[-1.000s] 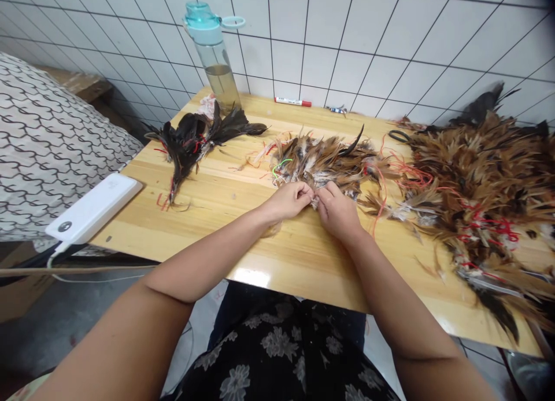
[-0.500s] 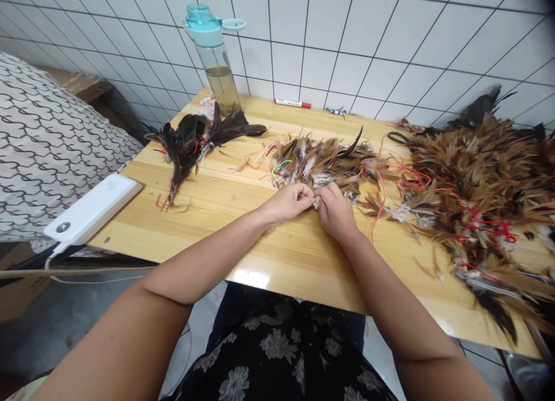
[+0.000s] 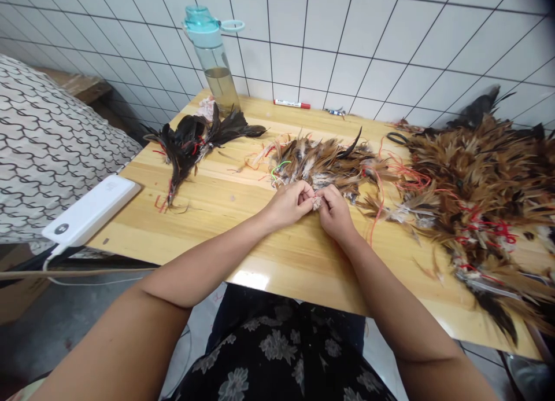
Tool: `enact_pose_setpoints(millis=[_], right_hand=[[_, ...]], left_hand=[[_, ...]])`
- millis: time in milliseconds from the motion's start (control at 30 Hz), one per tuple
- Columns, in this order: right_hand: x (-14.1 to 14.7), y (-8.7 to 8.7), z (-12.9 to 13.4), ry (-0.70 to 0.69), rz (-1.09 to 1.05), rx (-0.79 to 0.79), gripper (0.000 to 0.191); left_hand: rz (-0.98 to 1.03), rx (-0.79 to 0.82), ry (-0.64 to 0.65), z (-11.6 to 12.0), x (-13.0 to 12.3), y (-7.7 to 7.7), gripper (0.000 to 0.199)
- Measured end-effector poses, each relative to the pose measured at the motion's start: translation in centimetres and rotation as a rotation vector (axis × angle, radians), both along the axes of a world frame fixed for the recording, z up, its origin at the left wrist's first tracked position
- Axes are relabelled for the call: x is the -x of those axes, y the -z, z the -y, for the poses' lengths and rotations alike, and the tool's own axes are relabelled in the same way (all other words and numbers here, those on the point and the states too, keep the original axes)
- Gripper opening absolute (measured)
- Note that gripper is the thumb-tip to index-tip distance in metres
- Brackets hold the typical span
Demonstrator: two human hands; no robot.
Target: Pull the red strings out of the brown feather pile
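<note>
My left hand point(image 3: 292, 203) and my right hand point(image 3: 335, 209) meet near the middle of the table, both closed in a pinch. Between their fingertips is a small bunch of feathers point(image 3: 317, 203), its pale quill ends showing and a speck of red at the left fingertips. Just beyond my hands lies a pile of brown feathers point(image 3: 321, 161), with a bright green thread point(image 3: 277, 168) at its left side. My fingers hide most of the held bunch, and I cannot make out any thread in them clearly.
Bunched black feathers point(image 3: 188, 143) lie at the left, before a water bottle point(image 3: 221, 77). A large heap of brown feathers point(image 3: 494, 175) with red thread point(image 3: 411, 175) covers the right side. A marker point(image 3: 292, 103) lies by the wall; a white power bank point(image 3: 93, 209) sits at the left edge.
My hands stay together on the feather bunch, with only slight shifts of the fingers. A little more of its pale end shows between them.
</note>
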State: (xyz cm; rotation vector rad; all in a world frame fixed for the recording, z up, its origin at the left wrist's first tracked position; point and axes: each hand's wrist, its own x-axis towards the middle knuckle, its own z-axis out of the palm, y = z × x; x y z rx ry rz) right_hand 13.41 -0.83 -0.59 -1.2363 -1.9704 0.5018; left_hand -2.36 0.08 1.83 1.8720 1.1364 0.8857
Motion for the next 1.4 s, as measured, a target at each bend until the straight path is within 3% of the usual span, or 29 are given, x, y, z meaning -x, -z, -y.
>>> enact_pose_setpoints(millis=[300,467,633,767,1033,1400], right_hand=[[0.0,0.0,0.0,0.004,-0.016,0.018,0.016],[-0.1,0.1,-0.1,0.009,-0.048,0.027,0.014],[-0.1,0.1,-0.2,-0.012,-0.075,0.043,0.013],[0.0,0.0,-0.2,-0.043,-0.072,0.032,0.014],[-0.6,-0.2,-0.4,-0.133,-0.075,-0.017,0.015],[-2.0,-0.4,-1.1,-0.143,-0.066,-0.085,0.014]], left_hand=[[-0.004,-0.192,0.056,-0.2,0.2,0.7,0.01],[-0.108,-0.397,0.14,-0.6,0.5,0.8,0.008],[-0.156,-0.5,0.137,-1.1,0.7,1.4,0.01],[-0.164,-0.465,0.12,-1.0,0.8,1.3,0.008],[-0.039,-0.231,0.068,-0.4,0.6,0.2,0.009],[-0.004,-0.281,0.128,-0.7,0.9,0.1,0.004]])
